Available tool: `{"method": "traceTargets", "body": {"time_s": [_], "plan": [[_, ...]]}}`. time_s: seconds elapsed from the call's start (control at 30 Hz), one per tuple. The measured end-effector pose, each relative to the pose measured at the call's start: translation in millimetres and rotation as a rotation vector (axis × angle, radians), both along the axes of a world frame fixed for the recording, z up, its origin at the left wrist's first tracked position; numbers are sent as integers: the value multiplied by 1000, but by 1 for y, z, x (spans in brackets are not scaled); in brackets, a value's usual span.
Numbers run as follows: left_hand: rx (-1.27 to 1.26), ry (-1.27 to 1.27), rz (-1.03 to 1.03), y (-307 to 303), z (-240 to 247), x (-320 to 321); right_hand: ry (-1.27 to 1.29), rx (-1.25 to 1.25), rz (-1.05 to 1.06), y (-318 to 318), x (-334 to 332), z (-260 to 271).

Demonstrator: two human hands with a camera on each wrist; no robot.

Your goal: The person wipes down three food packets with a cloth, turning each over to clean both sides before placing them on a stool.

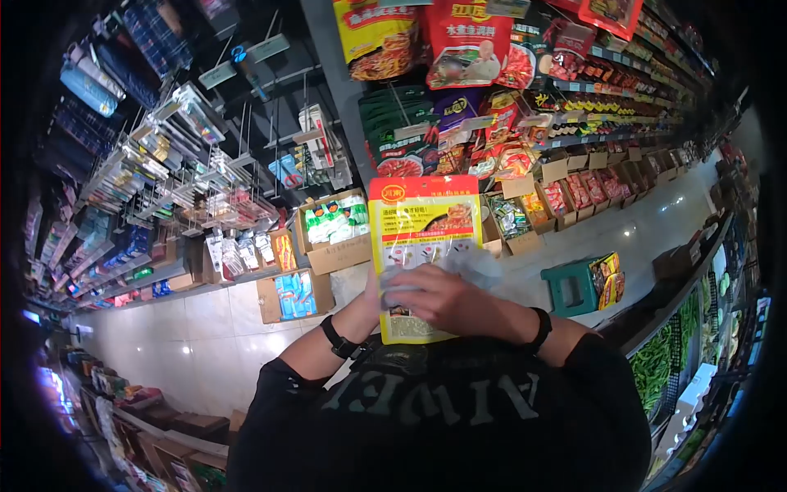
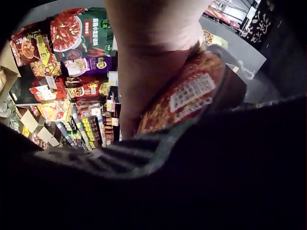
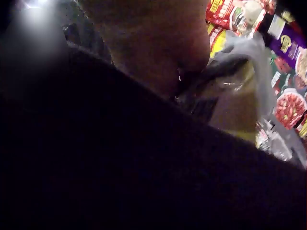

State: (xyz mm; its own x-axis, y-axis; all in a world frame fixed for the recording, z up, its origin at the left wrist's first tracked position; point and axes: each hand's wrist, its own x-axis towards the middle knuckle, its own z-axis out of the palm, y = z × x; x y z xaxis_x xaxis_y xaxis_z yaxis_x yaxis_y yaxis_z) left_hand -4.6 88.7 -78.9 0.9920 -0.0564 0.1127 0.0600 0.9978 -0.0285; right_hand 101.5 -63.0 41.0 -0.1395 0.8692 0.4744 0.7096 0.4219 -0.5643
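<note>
A red and yellow food packet [image 1: 422, 215] is held upright in front of the chest. My left hand [image 1: 371, 293] grips its left edge, the fingers mostly hidden behind it. Across the packet's front lies my right hand [image 1: 434, 297], fingers curled on a thin greyish cloth or plastic [image 1: 479, 269] that spreads out to the right. In the left wrist view the left hand [image 2: 153, 52] is against the packet's printed back [image 2: 192, 93]. The right wrist view shows the right hand [image 3: 158, 43] beside the greyish material [image 3: 263, 62]; its fingertips are hidden.
Hanging seasoning packets [image 1: 467, 45] fill the rack ahead. Below it stand open cardboard boxes [image 1: 340, 254] of goods. A green stool [image 1: 570, 289] with packets on it is on the floor at right, near green vegetables [image 1: 668, 353]. Household goods hang on the left.
</note>
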Motion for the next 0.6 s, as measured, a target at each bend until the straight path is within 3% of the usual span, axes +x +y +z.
{"method": "traceTargets", "body": {"time_s": [0.1,0.17,0.27,0.3,0.4,0.43,0.53,0.6], "plan": [[20,-109,0,8,-30,17,-72,80,-6,-12,33,7],[-40,89,127,-2,23,32,-212,73,-244,-34,67,9],[318,86,221,-13,47,55,-225,22,-483,-61,103,14],[205,-71,161,-16,49,63,-192,0,-546,-66,110,16],[305,136,242,-33,61,81,-234,20,-575,-63,107,17],[330,145,242,-32,51,86,-111,34,-433,-58,104,13],[321,4,219,-27,32,78,-160,102,-182,-48,67,9],[320,29,243,-22,38,73,-156,112,-218,-43,77,5]]}}
